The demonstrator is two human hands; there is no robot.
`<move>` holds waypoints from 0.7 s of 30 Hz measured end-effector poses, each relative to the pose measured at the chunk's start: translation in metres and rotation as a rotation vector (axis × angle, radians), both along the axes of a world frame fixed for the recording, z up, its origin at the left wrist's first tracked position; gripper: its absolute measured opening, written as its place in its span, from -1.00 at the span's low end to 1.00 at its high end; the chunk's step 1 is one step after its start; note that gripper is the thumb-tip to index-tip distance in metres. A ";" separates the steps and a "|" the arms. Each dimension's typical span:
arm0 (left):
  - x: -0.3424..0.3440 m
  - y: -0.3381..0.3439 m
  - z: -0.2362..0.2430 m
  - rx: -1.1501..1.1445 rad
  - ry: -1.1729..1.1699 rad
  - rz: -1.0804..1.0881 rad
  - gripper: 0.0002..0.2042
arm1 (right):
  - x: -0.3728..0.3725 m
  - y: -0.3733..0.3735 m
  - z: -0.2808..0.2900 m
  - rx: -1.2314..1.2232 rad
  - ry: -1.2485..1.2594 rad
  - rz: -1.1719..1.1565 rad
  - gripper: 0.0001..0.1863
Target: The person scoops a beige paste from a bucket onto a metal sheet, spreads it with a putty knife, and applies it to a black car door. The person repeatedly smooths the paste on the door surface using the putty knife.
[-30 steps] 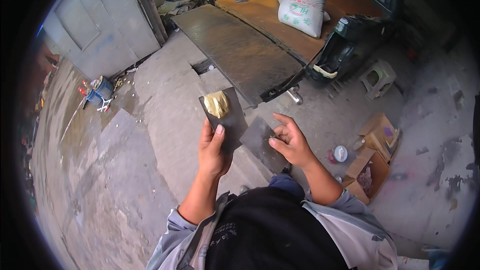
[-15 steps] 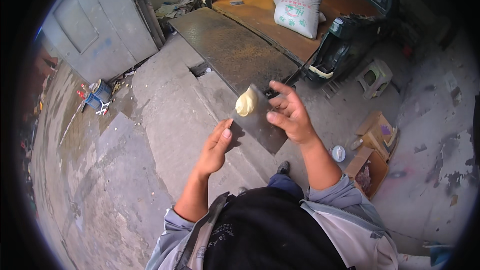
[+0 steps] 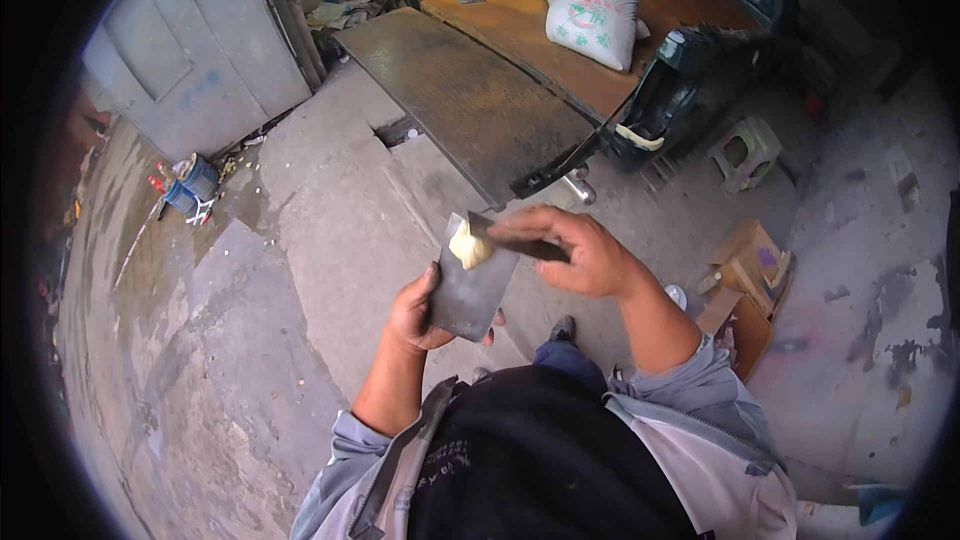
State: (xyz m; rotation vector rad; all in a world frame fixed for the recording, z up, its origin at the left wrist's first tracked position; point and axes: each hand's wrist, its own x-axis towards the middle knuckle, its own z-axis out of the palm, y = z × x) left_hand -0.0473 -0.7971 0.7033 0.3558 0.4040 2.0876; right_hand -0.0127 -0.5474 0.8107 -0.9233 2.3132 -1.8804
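Observation:
My left hand (image 3: 413, 315) is closed around the lower part of a grey flat plate (image 3: 468, 302), thumb at its left edge, some fingertips showing beyond its right edge. A cream-coloured lump of putty (image 3: 468, 246) sits at the plate's far end. From the right, my right hand (image 3: 585, 252) grips a dark, flat scraper (image 3: 532, 243), fingers laid along it and thumb beneath. The scraper's left end meets the putty, or hangs just over it; I cannot tell which. Both hands are in front of my body, above the concrete floor.
Ahead, a truck's lowered tailgate (image 3: 470, 100) juts out; a white sack (image 3: 594, 20) lies in the bed. Blue cans (image 3: 199, 178) stand far left, by a grey metal door (image 3: 190, 30). At right are a plastic stool (image 3: 745, 152) and cardboard boxes (image 3: 745, 265).
The plate has come nearer and turned, its far end now leaning slightly left. My left hand has closed around it. My right hand has shifted to hold the scraper at the putty.

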 end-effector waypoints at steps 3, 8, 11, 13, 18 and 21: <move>0.007 0.007 0.011 -0.077 -0.018 0.107 -0.28 | -0.013 0.008 -0.004 0.394 0.119 -0.237 -0.34; 0.005 0.035 0.016 -0.276 0.164 0.501 -0.40 | -0.013 -0.017 -0.018 0.300 0.343 -0.557 -0.39; 0.000 0.030 0.003 -0.404 0.317 0.613 -0.43 | 0.009 -0.045 -0.045 0.393 0.253 -0.409 -0.42; 0.003 0.030 0.003 -0.519 0.353 0.693 -0.41 | 0.010 -0.032 -0.036 0.403 0.181 -0.417 -0.44; 0.005 0.035 0.001 -0.562 0.512 0.813 -0.41 | -0.005 -0.045 -0.017 0.301 0.261 -0.378 -0.43; -0.001 0.019 0.007 -0.437 0.333 0.689 -0.41 | 0.014 -0.039 -0.027 0.340 0.257 -0.430 -0.42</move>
